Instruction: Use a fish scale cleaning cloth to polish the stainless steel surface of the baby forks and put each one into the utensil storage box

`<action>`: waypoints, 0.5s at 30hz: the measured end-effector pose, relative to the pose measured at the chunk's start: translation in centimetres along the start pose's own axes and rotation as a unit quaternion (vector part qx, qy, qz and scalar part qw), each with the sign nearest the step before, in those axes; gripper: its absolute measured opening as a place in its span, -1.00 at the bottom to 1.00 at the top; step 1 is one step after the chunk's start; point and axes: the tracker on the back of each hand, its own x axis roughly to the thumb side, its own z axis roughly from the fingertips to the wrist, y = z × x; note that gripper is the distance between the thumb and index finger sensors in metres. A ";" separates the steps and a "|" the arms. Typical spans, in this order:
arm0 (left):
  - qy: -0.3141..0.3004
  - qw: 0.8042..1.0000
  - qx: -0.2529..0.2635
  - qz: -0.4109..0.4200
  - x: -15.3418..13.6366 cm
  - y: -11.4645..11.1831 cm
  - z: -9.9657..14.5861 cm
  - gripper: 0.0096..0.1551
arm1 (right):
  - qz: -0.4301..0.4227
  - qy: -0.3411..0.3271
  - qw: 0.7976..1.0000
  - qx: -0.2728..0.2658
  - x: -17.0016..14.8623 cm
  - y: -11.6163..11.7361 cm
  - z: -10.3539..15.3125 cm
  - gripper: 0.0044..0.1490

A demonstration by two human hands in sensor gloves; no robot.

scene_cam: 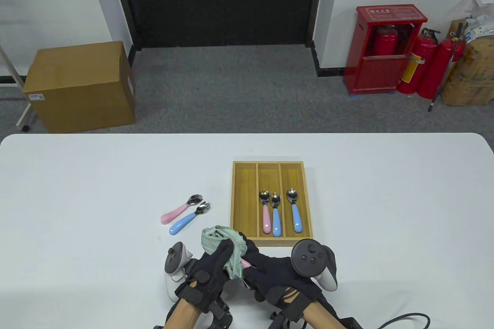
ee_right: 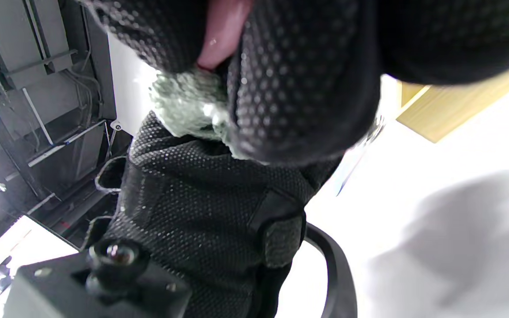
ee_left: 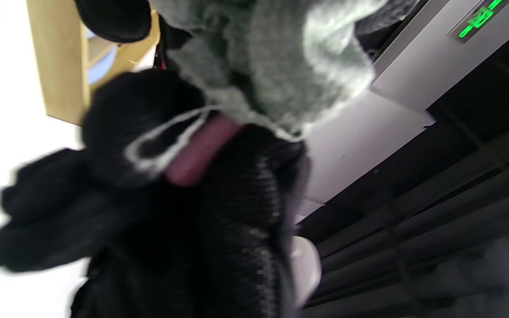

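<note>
Fingers (scene_cam: 225, 253) curled round cloth (scene_cam: 224, 238), pink fork (scene_cam: 246, 264)

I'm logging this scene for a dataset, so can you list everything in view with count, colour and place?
Utensil storage box: one, wooden, three compartments, middle of the table.
Utensils in the box: three; pink-handled and blue-handled in the middle compartment, blue-handled in the right one.
Loose forks: two, pink-handled and blue-handled, on the table left of the box.
Held utensil: one, pink handle, head hidden by the cloth.
Cleaning cloth: one, grey-green, wrapped over the held utensil.
Table: one, white.
Cardboard box: one, brown, floor, far left.
Fire extinguisher cabinet: one, red, far right; red extinguishers stand beside it.
Left hand: black glove, grips the cloth.
Right hand: black glove, holds the pink handle.
</note>
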 end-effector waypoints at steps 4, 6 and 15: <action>-0.007 0.999 0.006 -0.045 1.0 0.6 -0.1 -0.27 | -0.003 -0.005 1.000 -0.002 -0.1 0.1 -0.2 -0.42; -0.009 0.997 0.028 -0.066 1.4 1.1 0.0 -0.28 | 0.004 -0.006 1.000 -0.001 -0.1 0.2 -0.2 -0.41; 0.000 0.973 0.138 -0.186 3.2 3.7 1.0 -0.43 | 0.054 0.001 0.999 0.000 -0.9 0.5 -0.5 -0.40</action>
